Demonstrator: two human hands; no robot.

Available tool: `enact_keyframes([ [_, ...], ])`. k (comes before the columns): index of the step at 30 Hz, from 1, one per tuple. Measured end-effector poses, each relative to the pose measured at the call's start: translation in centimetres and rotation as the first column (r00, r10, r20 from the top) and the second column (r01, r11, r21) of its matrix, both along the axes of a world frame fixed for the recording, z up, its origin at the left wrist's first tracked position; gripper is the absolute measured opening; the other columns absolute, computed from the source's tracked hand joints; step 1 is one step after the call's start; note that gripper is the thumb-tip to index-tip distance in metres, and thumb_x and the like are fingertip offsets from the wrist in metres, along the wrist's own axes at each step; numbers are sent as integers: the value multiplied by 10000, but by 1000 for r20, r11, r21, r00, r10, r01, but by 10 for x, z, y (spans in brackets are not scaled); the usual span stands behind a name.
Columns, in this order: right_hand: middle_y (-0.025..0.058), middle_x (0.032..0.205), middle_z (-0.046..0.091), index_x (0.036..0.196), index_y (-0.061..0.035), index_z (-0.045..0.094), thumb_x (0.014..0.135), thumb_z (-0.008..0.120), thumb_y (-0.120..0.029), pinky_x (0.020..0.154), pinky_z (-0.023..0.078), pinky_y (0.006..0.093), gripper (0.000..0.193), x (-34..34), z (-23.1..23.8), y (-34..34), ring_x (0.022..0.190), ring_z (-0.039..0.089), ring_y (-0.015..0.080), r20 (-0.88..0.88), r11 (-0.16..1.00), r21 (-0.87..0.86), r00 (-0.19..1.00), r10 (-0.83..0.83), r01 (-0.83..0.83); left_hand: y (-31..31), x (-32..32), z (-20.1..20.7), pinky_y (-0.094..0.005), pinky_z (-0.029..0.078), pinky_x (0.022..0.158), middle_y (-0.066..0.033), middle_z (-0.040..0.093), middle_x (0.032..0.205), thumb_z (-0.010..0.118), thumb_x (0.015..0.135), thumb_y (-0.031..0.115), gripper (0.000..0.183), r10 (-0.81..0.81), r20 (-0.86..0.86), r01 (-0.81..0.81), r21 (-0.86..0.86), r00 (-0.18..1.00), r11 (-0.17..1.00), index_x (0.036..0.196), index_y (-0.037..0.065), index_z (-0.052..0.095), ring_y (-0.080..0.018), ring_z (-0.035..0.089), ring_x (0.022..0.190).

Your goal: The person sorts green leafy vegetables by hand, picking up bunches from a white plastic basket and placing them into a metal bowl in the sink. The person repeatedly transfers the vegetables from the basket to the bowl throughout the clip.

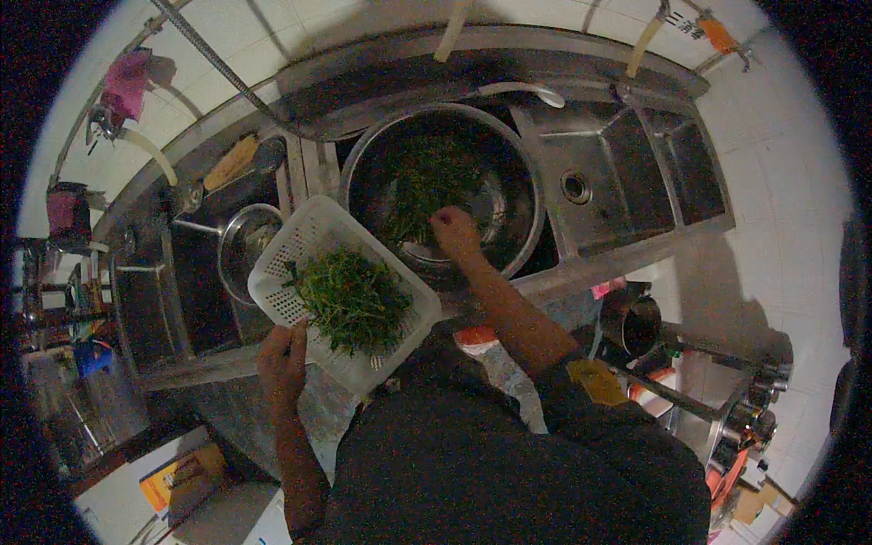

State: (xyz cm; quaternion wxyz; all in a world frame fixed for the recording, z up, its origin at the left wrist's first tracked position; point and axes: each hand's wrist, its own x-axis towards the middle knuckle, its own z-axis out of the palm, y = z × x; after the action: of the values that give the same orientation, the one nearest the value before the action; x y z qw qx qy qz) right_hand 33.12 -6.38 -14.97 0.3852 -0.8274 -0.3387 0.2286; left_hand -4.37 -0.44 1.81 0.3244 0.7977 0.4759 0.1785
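Observation:
A white perforated plastic basket [283, 263] is tilted across the sink edge in front of me, with a heap of green leafy stalks [354, 300] in it. My left hand [283, 356] grips its near left rim, thumb on top. Just beyond, a large round steel basin [534, 195] sits in the middle of the sink unit and holds more dark leafy greens [434, 177]. Over the near part of that basin is my right hand [457, 234], its fingers curled closed at the edge of the greens. What lies inside those fingers is hidden.
Sink compartments lie on both sides; the right one [604, 173] has a round drain. A strainer-like steel bowl [250, 250] sits at left. A white-handled tool [522, 91] rests behind the basin. A flexible metal hose [213, 64] hangs from above. Pots [633, 322] stand low at right.

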Motion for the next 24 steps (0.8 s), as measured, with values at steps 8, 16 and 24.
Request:
enact_keyframes([
  [8,207,964,734,930,22,728,891,713,-357,825,582,502,381,48,-112,52,939,717,373,105,863,-498,981,161,-89,-20,-32,15,-328,457,685,-71,666,811,673,986,107,171,147,250,-154,10,957,988,976,-39,760,-140,550,724],
  [16,135,934,738,1056,4,748,919,688,-325,781,548,448,362,51,-64,-1,879,709,306,308,982,53,932,-190,182,-11,-34,-7,-307,461,732,-39,639,823,660,1002,183,231,250,390,-170,-228,886,959,1032,-23,760,-122,562,802],
  [24,64,894,694,958,-41,692,971,652,-260,803,518,346,223,45,66,-30,821,641,188,-481,863,386,869,-115,327,-5,8,4,-307,467,747,-37,660,888,667,996,212,259,193,505,19,-384,841,923,1100,-7,758,-121,579,823],
])
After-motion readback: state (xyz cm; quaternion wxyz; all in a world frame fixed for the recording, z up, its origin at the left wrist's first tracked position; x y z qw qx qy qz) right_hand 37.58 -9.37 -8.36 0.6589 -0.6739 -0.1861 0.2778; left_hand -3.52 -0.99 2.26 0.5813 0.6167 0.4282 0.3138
